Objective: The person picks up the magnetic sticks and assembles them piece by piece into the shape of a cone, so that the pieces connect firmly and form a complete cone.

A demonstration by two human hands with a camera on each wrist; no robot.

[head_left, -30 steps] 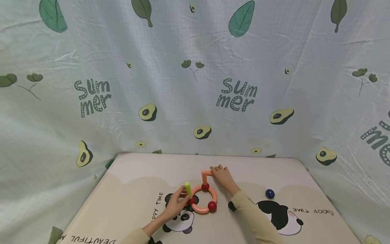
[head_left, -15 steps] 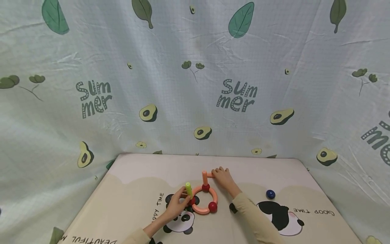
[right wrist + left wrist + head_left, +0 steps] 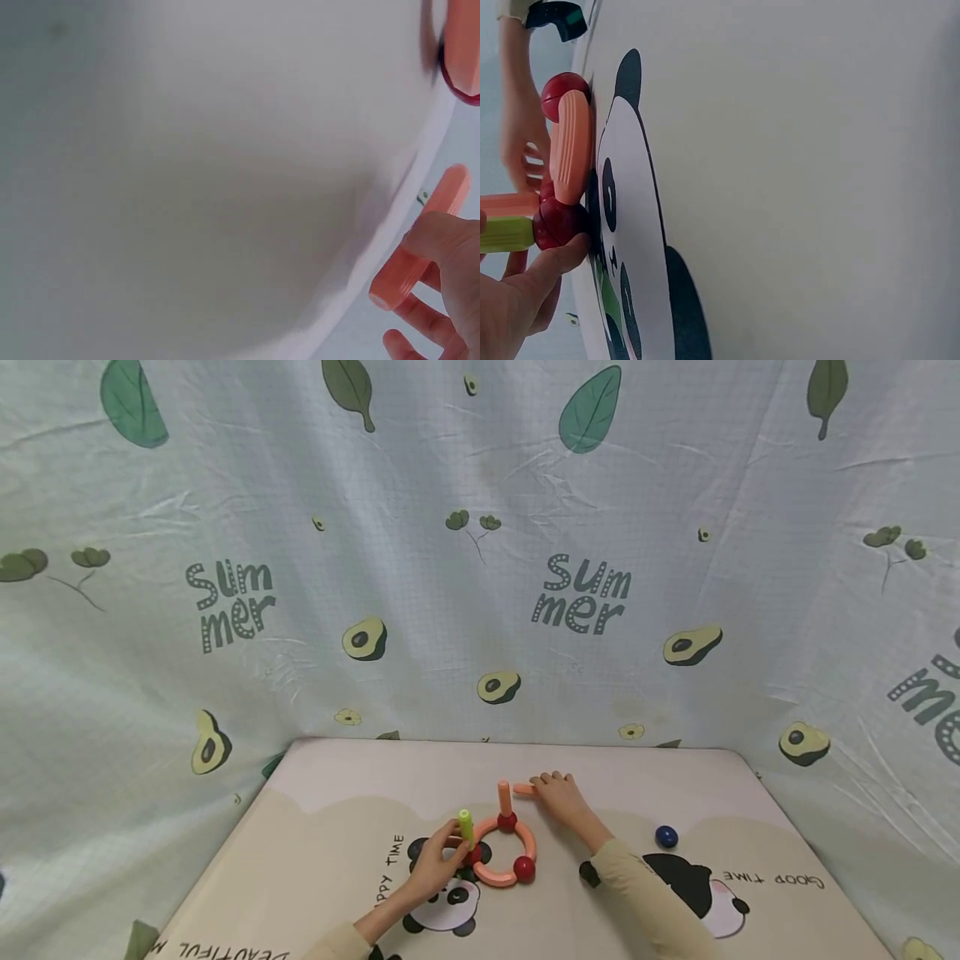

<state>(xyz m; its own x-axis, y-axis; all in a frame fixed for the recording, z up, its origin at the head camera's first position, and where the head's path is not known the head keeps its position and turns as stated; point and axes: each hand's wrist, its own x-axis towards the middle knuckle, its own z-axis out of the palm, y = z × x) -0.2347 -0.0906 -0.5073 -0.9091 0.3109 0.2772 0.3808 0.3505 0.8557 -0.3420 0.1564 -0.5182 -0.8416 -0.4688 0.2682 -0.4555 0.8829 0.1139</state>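
Observation:
On the table, curved orange pieces and red balls form a ring (image 3: 495, 878). An orange rod (image 3: 505, 799) stands upright on its far red ball (image 3: 507, 822), and a yellow-green rod (image 3: 466, 825) rises from the left red ball (image 3: 561, 223). My left hand (image 3: 435, 864) grips that left ball, the thumb pressed to its side in the left wrist view. Just right of the upright rod, my right hand (image 3: 561, 797) pinches a loose straight orange rod (image 3: 420, 238) between thumb and fingers. Its near end shows bare in the right wrist view.
A dark blue ball (image 3: 666, 837) lies on the table to the right of my right forearm. The table (image 3: 315, 843) carries printed pandas and lettering. Behind its far edge hangs a patterned curtain (image 3: 420, 568).
My right hand has moved slightly right with its orange rod, and a gap now shows between that rod and the upright one. The left hand keeps its grip in place.

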